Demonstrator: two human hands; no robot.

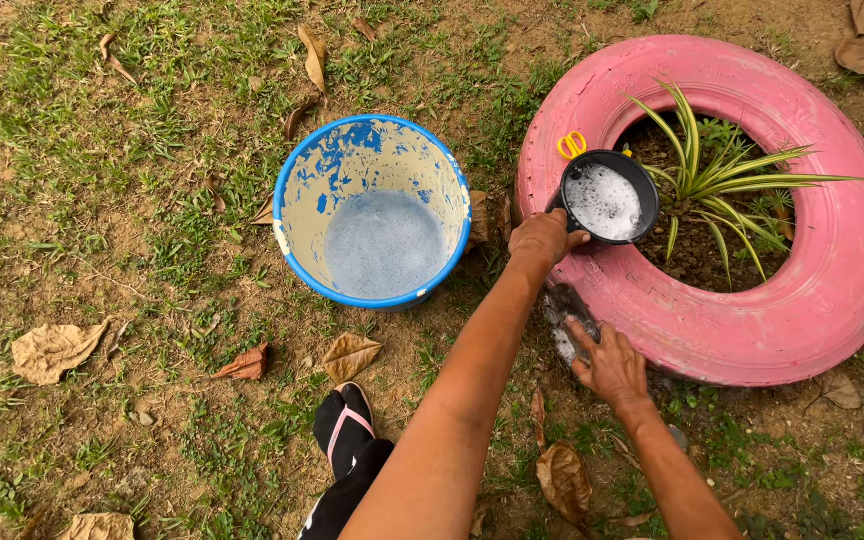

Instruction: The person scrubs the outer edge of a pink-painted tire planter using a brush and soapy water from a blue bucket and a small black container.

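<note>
A person crouching on a patchy lawn is washing a pink-painted tyre planter (752, 330), seen from above by the head camera. The left hand (544, 238) is closing around the handle of a black dipper (607, 197), holding it over the tyre's near rim; the dipper is brimming with frothy, soapy water and looks about level. The right hand (612, 365) is pressing a dark, sudsy scrubbing pad or brush (564, 312) against the tyre's outer wall, fingers clamped over it; its exact kind is hard to make out. The step in hand appears to be wetting and scrubbing the sidewall. Judging from the pose, the next move calls for a slow tilt of the dipper, so the water runs down onto the patch being scrubbed rather than into the soil.

A blue bucket (297, 260) with flaking paint is standing on the grass just left of the tyre, holding soapy water low in its base. Yellow-handled scissors (572, 144) are lying on the tyre's top face, just behind the dipper. A striped green plant (717, 180) is growing from the soil in the tyre's centre. A black flip-flop with a pink strap (344, 425) is showing at the lower edge, among dry brown leaves (52, 350). No packages, labels or signs are appearing anywhere.
</note>
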